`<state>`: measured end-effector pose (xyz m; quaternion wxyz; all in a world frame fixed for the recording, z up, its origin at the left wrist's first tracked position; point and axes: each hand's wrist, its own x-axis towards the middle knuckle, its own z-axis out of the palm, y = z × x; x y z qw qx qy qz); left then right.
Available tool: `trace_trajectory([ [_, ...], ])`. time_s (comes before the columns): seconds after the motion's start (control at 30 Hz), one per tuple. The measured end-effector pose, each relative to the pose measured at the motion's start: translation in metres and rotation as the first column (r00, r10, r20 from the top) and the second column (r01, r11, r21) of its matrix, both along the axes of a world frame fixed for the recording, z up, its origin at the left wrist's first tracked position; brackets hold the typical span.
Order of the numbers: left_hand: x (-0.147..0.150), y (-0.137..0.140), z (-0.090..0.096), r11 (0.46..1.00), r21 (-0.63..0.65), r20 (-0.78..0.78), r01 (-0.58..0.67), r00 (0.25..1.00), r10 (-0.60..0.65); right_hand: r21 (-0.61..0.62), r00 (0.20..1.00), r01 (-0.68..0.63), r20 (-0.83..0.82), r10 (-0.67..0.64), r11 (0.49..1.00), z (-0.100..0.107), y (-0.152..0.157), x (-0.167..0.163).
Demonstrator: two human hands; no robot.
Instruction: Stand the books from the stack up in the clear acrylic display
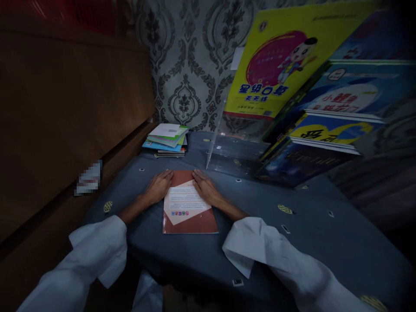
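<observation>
A reddish-brown booklet [190, 223] lies flat on the cloth-covered table, with a white printed panel and small coloured characters on its upper face. My left hand [160, 186] rests at its upper left edge, fingers stretched forward and fingertips touching the cover. Along the upper right edge lies my right hand [206, 188], palm down with its fingers extended partly over the cover. Neither hand visibly grips the booklet, though both thumbs are hard to make out.
Behind the booklet, to the left, sits a stack of books [167, 138]. A clear display rack [224, 149] at the right holds a yellow workbook [292, 56] and several blue books [351, 89]. Wooden furniture [74, 108] borders the left side; patterned wallpaper [185, 99] covers the back.
</observation>
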<state>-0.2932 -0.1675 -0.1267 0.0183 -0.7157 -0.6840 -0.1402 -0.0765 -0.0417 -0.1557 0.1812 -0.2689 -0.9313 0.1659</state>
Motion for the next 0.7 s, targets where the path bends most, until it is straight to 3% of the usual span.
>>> trace_trajectory([
  [0.37, 0.001, -0.005, -0.003, 1.0, -0.011, 0.019, 0.005, 1.0, -0.004, 0.01, 1.0, -0.009, -0.013, 0.009, 1.0, 0.004, -0.027, 0.021],
  [0.7, 0.016, -0.017, 0.01, 0.99, -0.143, 0.023, -0.012, 1.0, 0.015, 0.049, 0.996, -0.03, 0.083, 0.025, 0.998, 0.014, -0.066, 0.048],
])
